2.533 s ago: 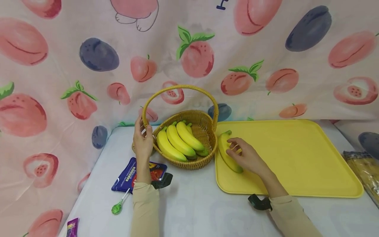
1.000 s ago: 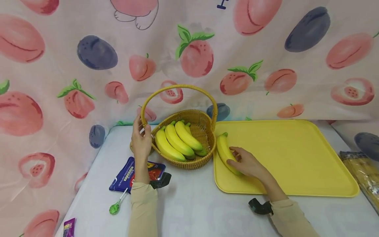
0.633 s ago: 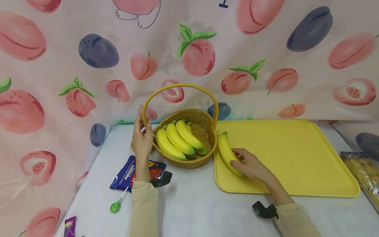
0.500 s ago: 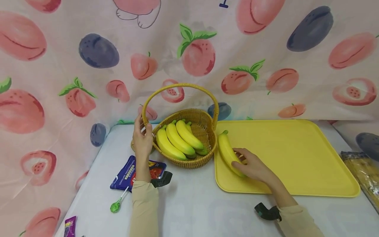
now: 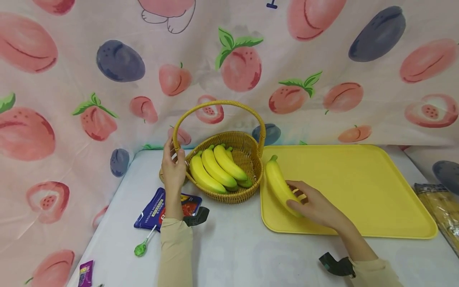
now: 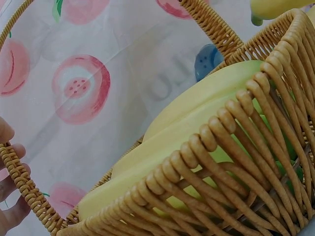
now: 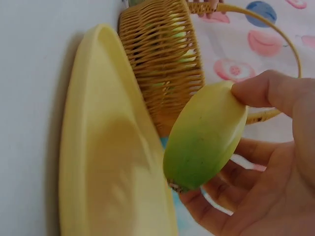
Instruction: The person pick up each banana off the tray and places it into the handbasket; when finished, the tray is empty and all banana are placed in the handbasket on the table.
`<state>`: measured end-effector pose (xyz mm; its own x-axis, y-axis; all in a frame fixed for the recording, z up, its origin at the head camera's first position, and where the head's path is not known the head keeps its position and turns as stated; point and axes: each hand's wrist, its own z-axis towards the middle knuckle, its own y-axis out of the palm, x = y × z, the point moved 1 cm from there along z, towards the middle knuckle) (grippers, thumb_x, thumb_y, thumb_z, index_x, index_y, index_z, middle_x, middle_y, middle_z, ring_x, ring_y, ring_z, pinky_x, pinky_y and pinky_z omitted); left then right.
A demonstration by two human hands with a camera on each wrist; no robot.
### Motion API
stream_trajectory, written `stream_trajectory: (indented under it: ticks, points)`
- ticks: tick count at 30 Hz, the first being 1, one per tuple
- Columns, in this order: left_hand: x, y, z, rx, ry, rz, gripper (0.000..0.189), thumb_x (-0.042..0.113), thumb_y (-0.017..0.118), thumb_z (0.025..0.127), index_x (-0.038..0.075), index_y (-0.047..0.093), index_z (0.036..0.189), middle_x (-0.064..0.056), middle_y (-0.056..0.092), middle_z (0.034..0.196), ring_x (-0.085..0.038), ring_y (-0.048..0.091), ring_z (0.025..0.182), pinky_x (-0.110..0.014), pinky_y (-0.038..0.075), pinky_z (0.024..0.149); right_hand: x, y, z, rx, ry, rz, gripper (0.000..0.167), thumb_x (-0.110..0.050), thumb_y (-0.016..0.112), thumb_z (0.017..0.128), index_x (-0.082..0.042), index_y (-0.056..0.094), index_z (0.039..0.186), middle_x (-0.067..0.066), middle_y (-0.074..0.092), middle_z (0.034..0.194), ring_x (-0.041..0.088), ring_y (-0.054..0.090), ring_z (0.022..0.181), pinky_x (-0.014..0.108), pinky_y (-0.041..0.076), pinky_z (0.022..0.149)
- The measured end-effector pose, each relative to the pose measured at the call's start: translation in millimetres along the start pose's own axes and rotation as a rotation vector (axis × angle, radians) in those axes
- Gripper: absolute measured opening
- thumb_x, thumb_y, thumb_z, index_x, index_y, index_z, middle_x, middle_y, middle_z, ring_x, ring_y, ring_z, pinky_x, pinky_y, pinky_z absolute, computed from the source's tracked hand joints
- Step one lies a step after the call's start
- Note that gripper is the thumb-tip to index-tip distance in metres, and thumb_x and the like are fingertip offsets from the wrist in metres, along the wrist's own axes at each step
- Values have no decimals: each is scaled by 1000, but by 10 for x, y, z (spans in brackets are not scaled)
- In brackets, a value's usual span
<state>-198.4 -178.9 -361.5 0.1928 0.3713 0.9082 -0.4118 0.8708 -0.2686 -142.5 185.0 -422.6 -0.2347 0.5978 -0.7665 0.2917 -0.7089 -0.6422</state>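
My left hand (image 5: pixel 173 171) grips the left side of the handle of a yellow wicker basket (image 5: pixel 234 197); in the left wrist view its fingertips (image 6: pixel 11 187) curl about the woven handle. Several yellow bananas (image 5: pixel 218 170) with green tips lie in the basket, leaning to its left side. In my right hand (image 5: pixel 315 205) a single banana (image 5: pixel 277 181) is pinched near its lower end, between thumb and fingers. The right wrist view shows this banana (image 7: pixel 204 135) raised above the yellow tray (image 5: pixel 358 187), its green end towards the camera.
A blue food pouch (image 5: pixel 150 211) lies partly under my left forearm. Near it are a green lollipop (image 5: pixel 140 249) and a small purple packet (image 5: pixel 85 274). A clear bag with yellowish contents (image 5: pixel 437 207) sits past the tray's right edge. A fruit-print cloth (image 5: pixel 308 52) hangs behind.
My right hand has closed on the banana, lifted it off the tray and drawn it slightly towards me and right. My left hand stays at the basket handle.
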Motion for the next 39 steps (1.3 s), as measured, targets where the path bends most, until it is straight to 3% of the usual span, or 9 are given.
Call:
stream_trajectory:
  ticks: [9, 14, 21, 25, 32, 39]
  points:
    - [23, -8, -10, -3, -12, 4, 50, 11, 45, 98, 17, 34, 147, -18, 46, 138, -34, 46, 126, -50, 43, 101, -156, -3, -48, -73, -51, 30, 59, -36, 62, 90, -10, 43, 139, 3, 55, 124, 20, 52, 103, 30, 48, 82]
    - [-5, -9, 3, 1, -2, 9, 50, 11, 44, 98, 14, 34, 147, -21, 45, 138, -36, 46, 126, -52, 43, 101, -208, 37, 24, -54, -92, 18, 57, -37, 62, 90, -13, 45, 138, -2, 56, 120, 17, 53, 101, 30, 48, 82]
    - [-279, 13, 105, -1, -12, -2, 51, 16, 46, 98, 25, 34, 146, -16, 46, 139, -32, 47, 125, -51, 45, 98, -292, 92, 184, -16, -137, 18, 53, -34, 61, 91, -13, 48, 137, 1, 59, 120, 17, 53, 101, 32, 49, 82]
    - [-343, 29, 115, 4, 14, -1, 49, 20, 47, 98, 30, 36, 145, -11, 48, 139, -28, 47, 126, -49, 44, 100, -341, 115, 271, -2, -124, 24, 53, -35, 62, 90, -11, 49, 136, 3, 60, 121, 17, 54, 101, 34, 50, 83]
    - [-331, 42, 112, 6, 31, 4, 49, 23, 47, 98, 32, 35, 145, -13, 48, 137, -28, 49, 123, -49, 46, 97, -408, 141, 452, 31, -88, 52, 55, -37, 59, 92, -9, 48, 137, 6, 60, 123, 21, 55, 104, 37, 49, 85]
    - [-347, 41, 114, 15, 56, -38, 48, 20, 47, 98, 31, 37, 144, -12, 46, 139, -27, 44, 129, -48, 38, 107, -489, 165, 665, 41, -81, 63, 54, -40, 58, 92, -12, 49, 137, 5, 61, 120, 20, 55, 105, 33, 49, 81]
